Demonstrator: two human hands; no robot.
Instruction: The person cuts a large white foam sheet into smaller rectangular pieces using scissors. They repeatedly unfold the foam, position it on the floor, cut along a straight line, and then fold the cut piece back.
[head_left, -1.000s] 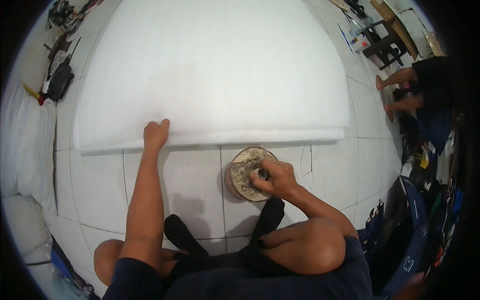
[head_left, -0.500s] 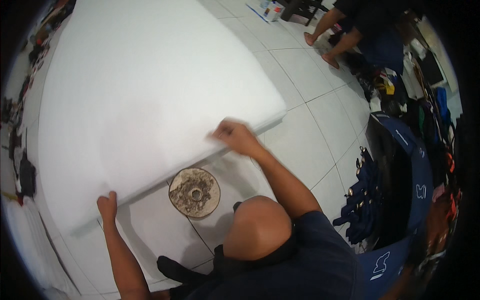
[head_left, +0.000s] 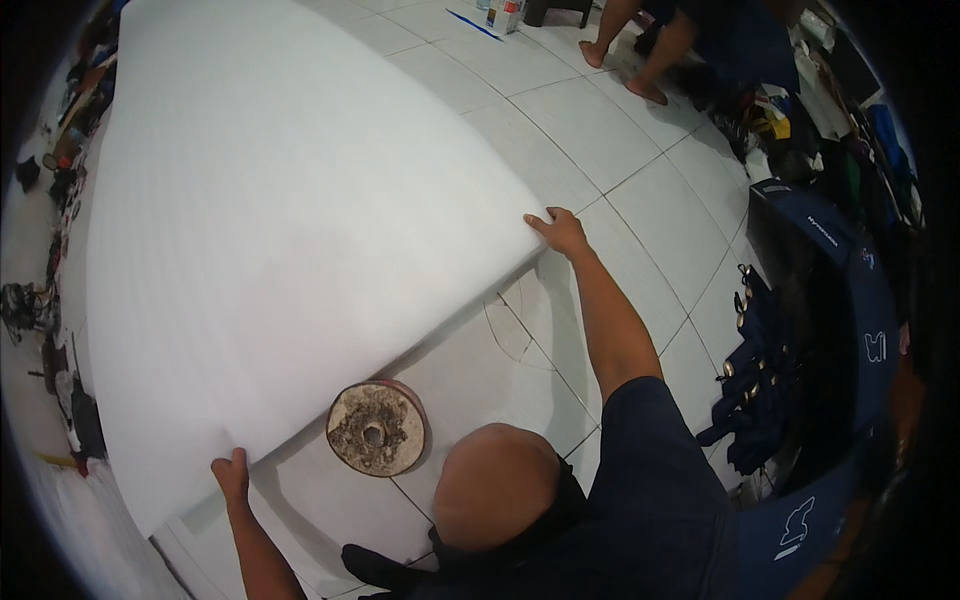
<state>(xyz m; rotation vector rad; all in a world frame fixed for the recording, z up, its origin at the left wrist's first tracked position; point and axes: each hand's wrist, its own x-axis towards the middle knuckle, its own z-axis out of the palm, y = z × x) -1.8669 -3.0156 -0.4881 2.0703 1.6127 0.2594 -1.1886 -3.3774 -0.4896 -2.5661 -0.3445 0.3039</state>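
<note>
Sheet (head_left: 270,220) spread wide over the tiled floor (head_left: 640,250), and on its near edge, to the left, it's the left hand (head_left: 232,475) closed tight on the border, thumb uppermost! Just along from that, the round drum (head_left: 385,412) stands right by the edge; whether the two touch, I can't tell. Probably parked there to be within easy reach. Over to the right corner, and the right hand (head_left: 562,232) grips it, thumb on top, some fingers hidden. Holds so far apart likely keep that edge straight and under control. And what a sheet: white, plain, soft-looking, faint lines running across, barely a wrinkle.
</note>
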